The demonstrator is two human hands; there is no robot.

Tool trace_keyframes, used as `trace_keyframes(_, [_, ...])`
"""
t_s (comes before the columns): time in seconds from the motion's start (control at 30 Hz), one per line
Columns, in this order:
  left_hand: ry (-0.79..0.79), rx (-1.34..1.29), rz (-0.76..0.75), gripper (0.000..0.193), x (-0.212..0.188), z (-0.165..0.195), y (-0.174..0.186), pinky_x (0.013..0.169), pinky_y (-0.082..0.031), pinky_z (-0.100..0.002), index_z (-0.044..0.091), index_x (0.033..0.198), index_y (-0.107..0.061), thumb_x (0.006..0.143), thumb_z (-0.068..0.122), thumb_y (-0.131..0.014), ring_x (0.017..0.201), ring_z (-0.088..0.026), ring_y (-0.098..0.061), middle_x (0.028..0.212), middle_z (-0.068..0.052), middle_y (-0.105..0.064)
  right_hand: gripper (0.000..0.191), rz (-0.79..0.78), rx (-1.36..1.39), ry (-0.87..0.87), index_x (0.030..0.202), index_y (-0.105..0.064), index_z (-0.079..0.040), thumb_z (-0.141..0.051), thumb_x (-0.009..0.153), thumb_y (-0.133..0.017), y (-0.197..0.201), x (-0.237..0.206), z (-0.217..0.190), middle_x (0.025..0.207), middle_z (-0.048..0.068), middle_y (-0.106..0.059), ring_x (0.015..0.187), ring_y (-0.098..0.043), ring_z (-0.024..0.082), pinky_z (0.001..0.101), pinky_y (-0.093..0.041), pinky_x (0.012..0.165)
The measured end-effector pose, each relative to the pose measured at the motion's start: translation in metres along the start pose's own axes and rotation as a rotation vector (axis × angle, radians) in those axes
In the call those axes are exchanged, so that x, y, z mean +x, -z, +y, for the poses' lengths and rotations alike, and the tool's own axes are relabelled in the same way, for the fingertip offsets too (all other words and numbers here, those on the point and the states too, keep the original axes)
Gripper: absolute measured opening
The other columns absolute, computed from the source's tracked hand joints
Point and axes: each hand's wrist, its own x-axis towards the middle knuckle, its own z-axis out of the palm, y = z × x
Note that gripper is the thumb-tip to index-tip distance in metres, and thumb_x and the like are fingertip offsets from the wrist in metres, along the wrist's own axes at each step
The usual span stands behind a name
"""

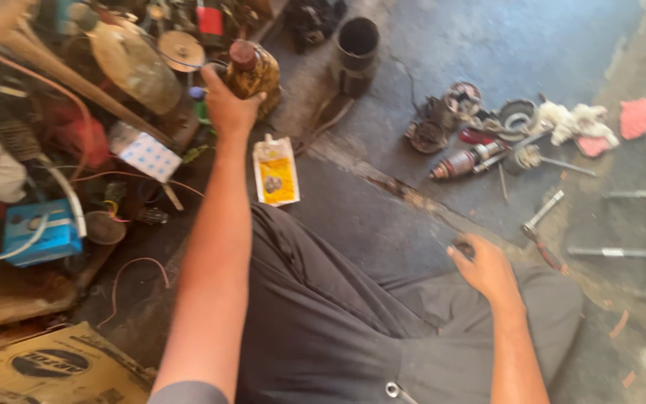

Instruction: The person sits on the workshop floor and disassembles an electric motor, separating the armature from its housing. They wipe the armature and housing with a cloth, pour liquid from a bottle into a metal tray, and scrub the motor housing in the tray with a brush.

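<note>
Item: amber bottle (254, 71), dark red cap, upright, far left beside the clutter; I gripped it from behind in my left hand (227, 107).

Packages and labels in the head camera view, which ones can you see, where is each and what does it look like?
Pouch: flat white and yellow sachet on the floor below the left hand.
Small box: white with blue dots, left clutter.
Cardboard box: tan with a dark oval mark, bottom left.
Blue box: far left.

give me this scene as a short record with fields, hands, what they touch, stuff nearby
left hand: stretched forward, gripping a brown bottle with a dark red cap
right hand: resting by the knee, fingers curled over a small dark thing
near bottle: white and yellow pouch, dark metal cylinder
floor: motor armature, red rag
</note>
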Motion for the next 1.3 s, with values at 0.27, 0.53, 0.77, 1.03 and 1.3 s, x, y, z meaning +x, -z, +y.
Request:
trace_keyframes(0.27, [-0.269,0.078,-0.314,0.066,-0.036,0.061,0.019,0.082,-0.054,-0.049,0.011,0.118,-0.062,0.064,0.027,-0.097,0.1,-0.04,-0.07,0.106,-0.016,-0.074,0.031,0.027,0.01,-0.012,0.109,-0.074,-0.004,-0.023,0.085,-0.076,0.006,-0.006,0.0,0.102,0.016,-0.076,0.093,-0.074,0.028,0.0386,-0.056,0.077])
trace_keyframes(0.53, [-0.315,-0.129,-0.689,0.07,-0.129,0.134,0.003,0.08,-0.056,-0.048,0.009,0.119,-0.062,0.061,0.032,-0.094,0.096,-0.039,-0.071,0.103,-0.017,-0.074,0.033,0.267,0.273,0.057,0.111,-0.072,0.001,-0.021,0.086,-0.077,0.016,-0.005,-0.024,0.093,0.01,-0.076,0.083,-0.07,0.016,0.0313,-0.054,0.071])
trace_keyframes(0.77, [-0.384,-0.234,-0.914,0.066,-0.196,0.16,-0.021,0.079,-0.055,-0.048,0.011,0.122,-0.06,0.067,0.031,-0.09,0.096,-0.039,-0.07,0.103,-0.016,-0.073,0.04,0.457,0.306,0.058,0.116,-0.072,-0.003,-0.028,0.085,-0.08,0.057,-0.018,-0.114,0.087,0.007,-0.071,0.07,-0.061,0.013,0.0291,-0.051,0.063])
trace_keyframes(1.03, [-0.476,-0.272,-0.926,0.063,-0.201,0.146,-0.019,0.079,-0.054,-0.049,0.011,0.121,-0.059,0.069,0.031,-0.087,0.098,-0.037,-0.07,0.104,-0.015,-0.072,0.048,0.363,-0.291,-0.023,0.086,-0.064,-0.007,-0.051,0.08,-0.08,0.061,-0.004,-0.187,0.074,0.015,-0.071,0.072,-0.069,0.04,0.0519,-0.051,0.061])
trace_keyframes(1.3, [-0.67,-0.281,-0.991,0.07,-0.171,0.125,-0.027,0.074,-0.053,-0.053,0.011,0.117,-0.057,0.066,0.043,-0.092,0.094,-0.04,-0.069,0.102,-0.014,-0.073,0.05,0.398,-0.437,0.131,0.083,-0.062,-0.007,-0.055,0.087,-0.078,0.032,0.007,-0.185,0.068,0.018,-0.068,0.067,-0.068,0.042,0.0529,-0.052,0.058])
